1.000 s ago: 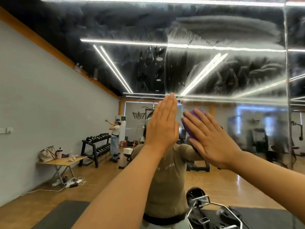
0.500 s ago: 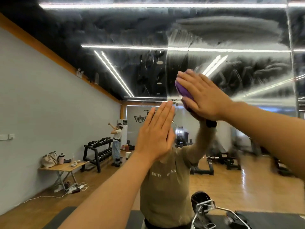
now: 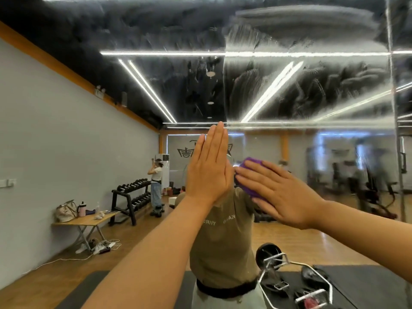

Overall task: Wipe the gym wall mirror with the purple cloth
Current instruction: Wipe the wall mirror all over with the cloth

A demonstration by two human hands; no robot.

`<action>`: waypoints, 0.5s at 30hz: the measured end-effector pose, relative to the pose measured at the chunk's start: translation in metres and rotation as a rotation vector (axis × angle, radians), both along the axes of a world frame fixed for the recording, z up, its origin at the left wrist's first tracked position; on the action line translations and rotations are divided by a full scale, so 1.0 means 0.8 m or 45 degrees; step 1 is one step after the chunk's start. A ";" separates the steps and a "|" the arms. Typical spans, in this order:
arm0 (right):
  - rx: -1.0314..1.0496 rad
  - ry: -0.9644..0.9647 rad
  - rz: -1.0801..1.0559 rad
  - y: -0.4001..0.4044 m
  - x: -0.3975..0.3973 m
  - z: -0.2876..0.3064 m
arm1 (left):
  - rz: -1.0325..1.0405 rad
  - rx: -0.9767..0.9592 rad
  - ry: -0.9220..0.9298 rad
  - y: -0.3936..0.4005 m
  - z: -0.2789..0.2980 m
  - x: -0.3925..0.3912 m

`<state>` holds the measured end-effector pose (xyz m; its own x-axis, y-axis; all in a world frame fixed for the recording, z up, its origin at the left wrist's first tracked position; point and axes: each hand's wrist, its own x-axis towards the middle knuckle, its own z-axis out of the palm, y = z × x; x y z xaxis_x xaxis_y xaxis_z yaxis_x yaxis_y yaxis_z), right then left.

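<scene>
1. The mirror [image 3: 312, 85], streaked and smeared, fills the view.
2. Reflected left of the cloth: dumbbell rack [image 3: 131, 197], folding table [image 3: 89, 221].
3. Left hand [image 3: 209, 172] presses flat against the glass, fingers straight and together.
4. Right hand [image 3: 281, 195], fingers straight, presses the purple cloth [image 3: 250, 167] to the glass.

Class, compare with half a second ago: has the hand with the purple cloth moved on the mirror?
Yes. The right hand and purple cloth have come down, from above the left hand's fingertips to beside it.
</scene>
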<state>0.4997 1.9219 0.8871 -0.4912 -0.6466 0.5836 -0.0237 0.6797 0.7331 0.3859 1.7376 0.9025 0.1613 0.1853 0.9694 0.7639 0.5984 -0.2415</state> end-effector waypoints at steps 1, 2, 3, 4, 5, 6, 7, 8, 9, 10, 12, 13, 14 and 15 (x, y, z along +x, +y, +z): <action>0.046 -0.049 -0.030 0.006 0.004 -0.003 | 0.007 -0.002 0.009 -0.001 -0.001 -0.001; 0.087 -0.090 -0.054 0.011 0.007 0.001 | 0.007 -0.004 0.014 -0.001 -0.002 -0.002; 0.140 -0.123 -0.071 0.015 0.010 0.009 | -0.004 -0.008 0.015 -0.001 -0.003 -0.002; 0.206 -0.150 -0.080 0.019 0.011 0.021 | -0.019 -0.014 0.012 0.000 -0.003 -0.002; 0.266 -0.171 -0.085 0.022 0.010 0.033 | -0.033 -0.018 0.011 0.001 -0.003 -0.002; 0.289 -0.179 -0.088 0.022 0.009 0.046 | -0.043 -0.021 0.014 0.001 -0.003 -0.004; 0.253 -0.166 -0.091 0.019 0.006 0.061 | -0.050 -0.022 0.020 0.001 -0.003 -0.005; 0.158 -0.128 -0.085 0.014 0.005 0.079 | -0.052 -0.020 0.027 0.001 -0.002 -0.005; 0.027 -0.075 -0.064 0.009 0.003 0.098 | -0.047 -0.016 0.033 0.001 -0.001 -0.005; -0.099 -0.016 -0.039 0.002 0.000 0.119 | -0.038 -0.012 0.035 0.001 -0.001 -0.005; -0.282 0.108 -0.033 -0.013 -0.005 0.159 | -0.027 -0.012 0.035 0.002 -0.002 -0.003; -0.346 0.159 -0.038 -0.021 -0.009 0.176 | -0.028 -0.016 0.035 0.002 -0.002 -0.002; -0.404 0.202 -0.037 -0.028 -0.014 0.188 | -0.029 -0.018 0.035 0.002 -0.003 -0.002; -0.466 0.242 -0.030 -0.037 -0.021 0.194 | -0.028 -0.016 0.038 0.002 -0.003 -0.002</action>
<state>0.4830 1.8925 1.0423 -0.3647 -0.3693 0.8548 0.1075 0.8952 0.4326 0.3844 1.7390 0.9002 0.1940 0.1932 0.9618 0.7694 0.5783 -0.2713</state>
